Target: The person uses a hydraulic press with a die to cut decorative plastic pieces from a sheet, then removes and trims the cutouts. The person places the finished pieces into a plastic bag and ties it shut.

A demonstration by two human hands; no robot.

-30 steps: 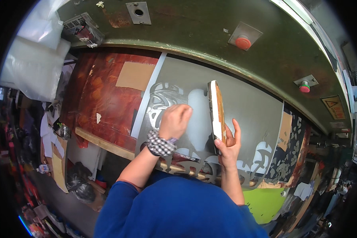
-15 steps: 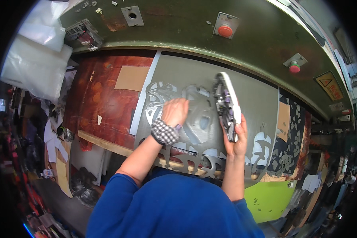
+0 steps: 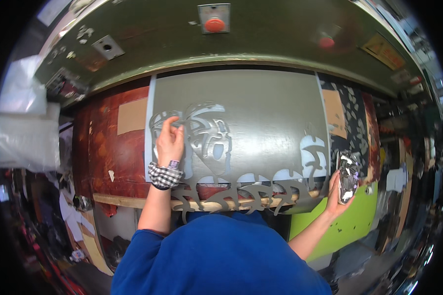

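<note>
A grey sheet with curved cut-outs lies on the work surface in front of me. My left hand, with a checked band at its wrist, is over the cut part at the left. Its fingers are bent, with thumb and forefinger a little apart; I see nothing between them. Out to the right, my right hand is closed around the edge of a cutting die, a compact dark and metallic frame with white parts. The die is beyond the sheet's right edge, above a bright green panel.
A green machine beam with a red button runs across the back. Reddish-brown boards lie left, with a cardboard piece. Another cardboard piece and a dark, scrap-strewn area lie right. Cut strips overhang the front edge.
My right hand has carried the die right and away from above the sheet. My left hand has shifted left along the cut-outs. The view has turned, so the surroundings sit differently.
</note>
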